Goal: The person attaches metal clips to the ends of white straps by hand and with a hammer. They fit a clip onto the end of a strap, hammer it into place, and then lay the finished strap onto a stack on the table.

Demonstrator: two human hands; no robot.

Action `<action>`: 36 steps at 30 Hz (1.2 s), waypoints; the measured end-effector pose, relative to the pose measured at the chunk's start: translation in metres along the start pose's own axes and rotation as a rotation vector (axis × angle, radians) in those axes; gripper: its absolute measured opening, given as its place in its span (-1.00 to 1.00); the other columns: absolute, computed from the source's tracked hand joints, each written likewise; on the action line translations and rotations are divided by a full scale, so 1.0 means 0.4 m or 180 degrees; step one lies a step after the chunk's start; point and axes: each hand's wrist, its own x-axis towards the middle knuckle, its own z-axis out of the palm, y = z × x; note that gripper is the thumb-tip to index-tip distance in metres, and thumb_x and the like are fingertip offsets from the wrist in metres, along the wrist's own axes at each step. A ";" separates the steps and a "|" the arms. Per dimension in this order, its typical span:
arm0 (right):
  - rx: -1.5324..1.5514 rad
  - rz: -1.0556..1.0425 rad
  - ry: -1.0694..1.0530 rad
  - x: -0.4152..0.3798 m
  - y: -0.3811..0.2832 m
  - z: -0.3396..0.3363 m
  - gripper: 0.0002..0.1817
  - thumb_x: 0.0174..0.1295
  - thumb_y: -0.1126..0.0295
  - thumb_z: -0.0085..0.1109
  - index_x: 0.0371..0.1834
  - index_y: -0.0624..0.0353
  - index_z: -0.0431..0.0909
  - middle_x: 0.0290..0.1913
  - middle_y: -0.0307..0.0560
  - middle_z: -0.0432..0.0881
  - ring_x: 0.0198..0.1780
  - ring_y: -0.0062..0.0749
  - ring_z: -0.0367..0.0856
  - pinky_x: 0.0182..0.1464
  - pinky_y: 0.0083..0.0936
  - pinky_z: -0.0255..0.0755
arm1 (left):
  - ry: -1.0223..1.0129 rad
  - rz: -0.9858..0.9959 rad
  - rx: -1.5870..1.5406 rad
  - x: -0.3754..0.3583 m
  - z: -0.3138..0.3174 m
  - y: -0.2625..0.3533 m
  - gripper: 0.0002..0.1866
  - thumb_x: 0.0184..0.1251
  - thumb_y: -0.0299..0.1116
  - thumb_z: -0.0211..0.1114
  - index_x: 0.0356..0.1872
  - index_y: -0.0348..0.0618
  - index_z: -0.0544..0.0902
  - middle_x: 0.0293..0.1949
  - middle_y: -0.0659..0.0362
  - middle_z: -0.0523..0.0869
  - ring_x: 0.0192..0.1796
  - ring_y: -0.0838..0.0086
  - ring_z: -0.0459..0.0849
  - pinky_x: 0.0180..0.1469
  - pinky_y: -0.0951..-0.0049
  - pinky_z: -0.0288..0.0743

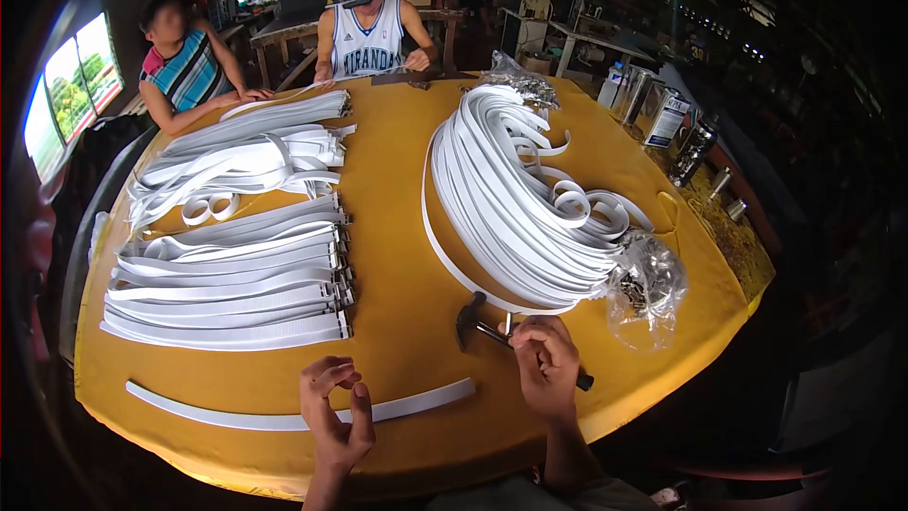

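Note:
A single white strap (416,406) lies across the near part of the yellow-covered table. Over its middle is my left hand (338,416), fingers bent, the thumb standing apart from them, nothing visible between. To the right, my right hand (547,364) has its fingers curled together above a hammer (470,320), covering part of the handle. The hammer's head points left and its handle end shows past my wrist. A small pale upright piece (509,324) shows by my right fingertips; I cannot tell what the fingers grip.
Stacked white straps with metal buckles (227,289) fill the left side. A large curved bundle of white straps (501,208) lies right of centre, beside a clear plastic bag of metal parts (648,289). Cans (667,118) line the right edge. Two people (374,33) are at the far side.

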 end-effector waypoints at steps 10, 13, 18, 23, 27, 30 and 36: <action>0.0076 -0.0032 -0.0188 -0.005 -0.007 0.028 -0.85 0.24 0.75 0.08 -0.25 0.30 0.58 -0.18 0.02 0.56 -0.11 -0.18 0.74 -0.03 -0.37 0.61 | -0.0212 -0.0165 -0.0065 -0.024 0.000 -0.026 -0.64 0.26 -0.73 0.08 0.09 -0.32 0.45 0.03 -0.09 0.49 -0.26 0.47 0.59 -0.06 0.46 0.50; 0.0010 -0.0039 -0.0240 -0.005 0.000 0.020 -0.86 0.24 0.74 0.07 -0.25 0.31 0.58 -0.18 0.03 0.56 -0.11 -0.19 0.74 -0.03 -0.37 0.61 | -0.0230 -0.0153 -0.0014 -0.030 0.002 -0.035 -0.65 0.27 -0.73 0.08 0.08 -0.32 0.45 0.02 -0.08 0.49 -0.27 0.47 0.60 -0.07 0.47 0.50; 0.0130 0.0000 -0.0224 -0.010 0.005 0.025 -0.87 0.26 0.73 0.07 -0.26 0.31 0.58 -0.17 0.03 0.56 -0.10 -0.19 0.74 -0.03 -0.37 0.62 | -0.0203 -0.0193 0.0014 -0.034 0.002 -0.031 -0.67 0.28 -0.72 0.09 0.07 -0.33 0.46 0.00 -0.07 0.51 -0.28 0.48 0.60 -0.07 0.47 0.49; 0.0173 0.0012 -0.0257 -0.016 0.008 0.029 -0.89 0.27 0.72 0.07 -0.28 0.32 0.58 -0.16 0.04 0.56 -0.09 -0.19 0.75 -0.03 -0.36 0.63 | -0.0155 -0.0277 -0.0073 -0.029 0.007 -0.019 -0.69 0.29 -0.71 0.11 0.05 -0.34 0.47 -0.03 -0.06 0.53 -0.28 0.49 0.61 -0.06 0.47 0.49; 0.0161 0.0088 -0.0286 -0.019 0.002 0.025 -0.90 0.29 0.70 0.07 -0.28 0.32 0.58 -0.15 0.04 0.56 -0.08 -0.18 0.75 -0.03 -0.36 0.63 | -0.0039 -0.0342 -0.0008 -0.035 0.016 -0.022 -0.71 0.23 -0.71 0.18 -0.02 -0.29 0.54 -0.12 -0.03 0.61 -0.35 0.45 0.64 -0.08 0.43 0.49; 0.0176 0.0157 -0.0274 -0.019 -0.005 0.022 -0.89 0.30 0.69 0.07 -0.28 0.32 0.59 -0.15 0.04 0.56 -0.08 -0.18 0.75 -0.04 -0.36 0.63 | -0.0059 -0.0371 -0.0046 -0.041 0.024 -0.026 -0.72 0.23 -0.71 0.19 -0.04 -0.30 0.55 -0.13 -0.01 0.61 -0.35 0.45 0.64 -0.09 0.44 0.49; 0.0145 0.0144 -0.0369 -0.022 -0.002 0.017 -0.90 0.29 0.68 0.08 -0.29 0.31 0.58 -0.15 0.04 0.57 -0.08 -0.17 0.75 -0.06 -0.37 0.62 | -0.0072 -0.0420 -0.0077 -0.045 0.023 -0.024 -0.74 0.27 -0.69 0.16 -0.03 -0.32 0.54 -0.11 0.00 0.58 -0.33 0.47 0.64 -0.13 0.48 0.50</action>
